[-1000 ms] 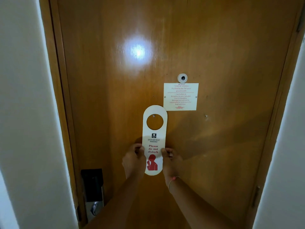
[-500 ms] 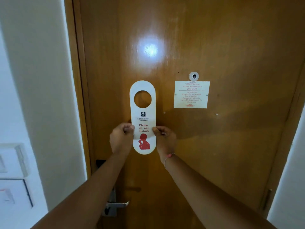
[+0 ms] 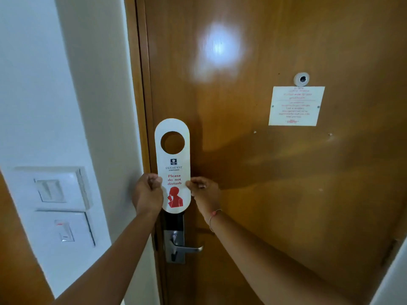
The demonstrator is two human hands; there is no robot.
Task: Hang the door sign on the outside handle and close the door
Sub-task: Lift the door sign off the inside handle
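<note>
A white door sign (image 3: 172, 166) with a round hole at its top and red "Please do not disturb" print is held upright in front of a shut wooden door (image 3: 275, 194). My left hand (image 3: 148, 194) pinches the sign's left edge and my right hand (image 3: 203, 192) pinches its right edge, both near the lower half. Just below the sign sits the metal lock plate with its lever handle (image 3: 187, 247) pointing right. The sign's bottom covers the top of the black lock panel.
Two white wall switches (image 3: 59, 188) (image 3: 68, 230) are mounted on the white wall left of the door frame (image 3: 141, 106). A peephole (image 3: 302, 79) and a white printed notice (image 3: 296, 106) are on the door to the upper right.
The view has shifted left and closer to the door. The sign and both hands now sit directly above the lock and handle, near the door's left edge; the grip is unchanged.
</note>
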